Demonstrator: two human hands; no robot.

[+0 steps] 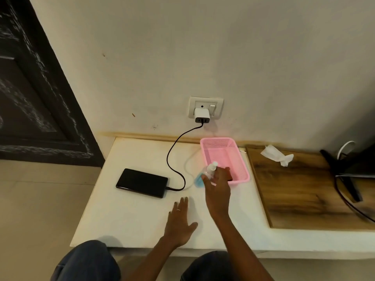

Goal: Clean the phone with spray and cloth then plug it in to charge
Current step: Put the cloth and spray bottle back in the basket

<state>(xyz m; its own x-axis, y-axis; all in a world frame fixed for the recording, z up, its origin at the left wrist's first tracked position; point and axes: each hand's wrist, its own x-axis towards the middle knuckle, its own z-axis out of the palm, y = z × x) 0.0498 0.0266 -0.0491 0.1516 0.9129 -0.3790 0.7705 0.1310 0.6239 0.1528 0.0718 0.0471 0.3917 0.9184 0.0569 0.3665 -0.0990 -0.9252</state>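
Observation:
A black phone (142,182) lies flat on the white tabletop (125,218), left of centre. A black cable (174,157) runs from its right end up to a white charger (201,115) in the wall socket (206,107). My right hand (218,187) is shut on a small clear spray bottle (210,169) with a white cap, at the near left corner of a pink basket (224,157). A blue cloth (198,180) lies just left of that hand. My left hand (180,222) rests open, palm down, on the table below the phone's right end.
A wooden board (294,189) lies right of the basket, with a crumpled white tissue (277,156) at its far end. A black stand with cables (349,169) sits at the far right. A dark door (32,88) fills the left. My knees show below the table edge.

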